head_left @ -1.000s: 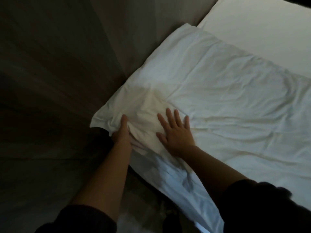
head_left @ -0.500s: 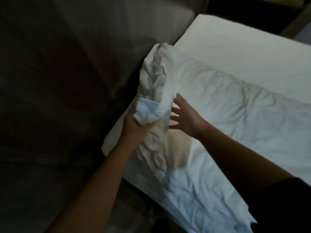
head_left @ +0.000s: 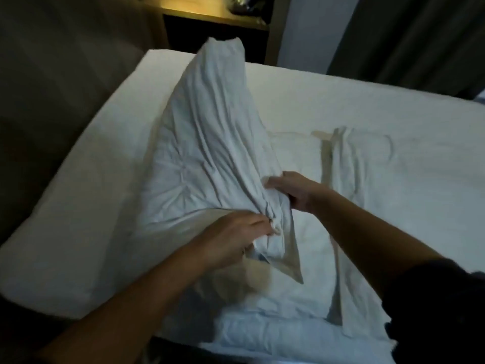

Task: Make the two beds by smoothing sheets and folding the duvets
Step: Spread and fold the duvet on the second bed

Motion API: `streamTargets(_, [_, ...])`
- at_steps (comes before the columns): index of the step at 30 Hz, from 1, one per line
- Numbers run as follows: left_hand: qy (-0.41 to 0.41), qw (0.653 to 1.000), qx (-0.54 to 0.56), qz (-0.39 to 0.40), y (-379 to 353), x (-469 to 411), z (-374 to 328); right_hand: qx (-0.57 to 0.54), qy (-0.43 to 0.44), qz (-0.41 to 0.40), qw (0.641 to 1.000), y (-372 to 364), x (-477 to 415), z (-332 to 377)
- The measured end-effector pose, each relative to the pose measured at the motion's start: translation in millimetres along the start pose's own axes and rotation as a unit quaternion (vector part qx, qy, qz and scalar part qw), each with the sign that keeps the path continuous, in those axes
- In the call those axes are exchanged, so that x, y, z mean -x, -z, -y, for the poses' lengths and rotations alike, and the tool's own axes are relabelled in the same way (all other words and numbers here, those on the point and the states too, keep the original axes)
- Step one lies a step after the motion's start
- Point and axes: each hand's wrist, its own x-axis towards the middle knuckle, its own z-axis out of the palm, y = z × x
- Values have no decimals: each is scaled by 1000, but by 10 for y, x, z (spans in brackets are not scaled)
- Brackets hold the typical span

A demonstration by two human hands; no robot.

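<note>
two bare hands meet on one bundle of cloth in the head view. the crumpled white fabric duvet [head_left: 210, 122] is soft and thick, creased with long folds that run from its bunched lower corner up to a blunt, rounded peak. that part stands lifted off the bed and tilts away from the person. the rest of it lies flat and rumpled across the near and right side, where a folded edge and a pale cream band show. under it, the smooth white sheeted mattress [head_left: 86, 211] has a rounded, padded edge and an almost creaseless surface along the left and far side.

the left hand [head_left: 233, 237] is closed tight, its fingers curled round a gathered wad of the duvet at the low corner, and a pointed flap of cloth hangs below the fist. the right hand [head_left: 294, 191] is just beside it, slightly farther up. it is also closed, with fingers and thumb wrapped into the fabric where the long folds converge. both forearms are bare; a dark sleeve [head_left: 433, 311] covers the right upper arm at the lower right corner.

beyond the bed's far edge stands a warm-lit wooden shelf [head_left: 210, 19], its top glowing yellow, with something dark and shiny on it too blurred to name. a dark grey pleated curtain [head_left: 420, 40] hangs at the upper right. a dim brownish wall panel [head_left: 52, 74] fills the left side; its material cannot be told in the low light.
</note>
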Motion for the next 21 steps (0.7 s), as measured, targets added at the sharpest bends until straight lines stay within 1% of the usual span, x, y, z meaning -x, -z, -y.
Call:
streamTargets(1, [-32, 999, -6, 28, -200, -118, -150, 18, -15, -36, 999, 287, 64, -252])
streamTargets(3, [-84, 993, 3, 82, -623, -300, -415, 57, -64, -76, 993, 743, 201, -797])
streamTargets(5, [-124, 984, -6, 126, -1118, -416, -610, 52, -111, -113, 986, 1029, 314, -1314])
streamTargets(7, [-123, 974, -40, 186, -1560, -441, -715, -22, -130, -151, 980, 1185, 348, -1639])
streamTargets(9, [-107, 962, -92, 233, -1761, -423, -718, -155, -133, -129, 970, 1251, 282, -1731])
streamTargets(10, [-96, 960, -103, 241, -1780, -409, -694, -196, -125, -108, 967, 1256, 232, -1706])
streamTargets(11, [-89, 960, -108, 243, -1758, -389, -673, -203, -106, -93, 969, 1252, 159, -1673])
streamTargets(12, [-89, 963, -107, 232, -1716, -372, -658, -168, -86, -90, 978, 1217, 91, -1615])
streamTargets(14, [-109, 970, -90, 200, -1663, -379, -650, -56, -53, -94, 993, 1097, 64, -1466])
streamTargets(15, [-123, 970, -86, 190, -1655, -406, -650, -11, -23, -132, 991, 1070, 48, -1404])
streamTargets(17, [-138, 971, -86, 174, -1659, -477, -679, -26, 6, -228, 973, 1125, -14, -1340])
streamTargets(18, [-142, 972, -73, 174, -1668, -505, -701, -40, 10, -259, 965, 1187, -29, -1334])
streamTargets(19, [-153, 968, -59, 188, -1688, -512, -740, -31, 4, -279, 960, 1258, -35, -1371])
streamTargets(21, [-177, 948, -59, 257, -1734, -491, -798, 73, -35, -271, 959, 1367, -3, -1435])
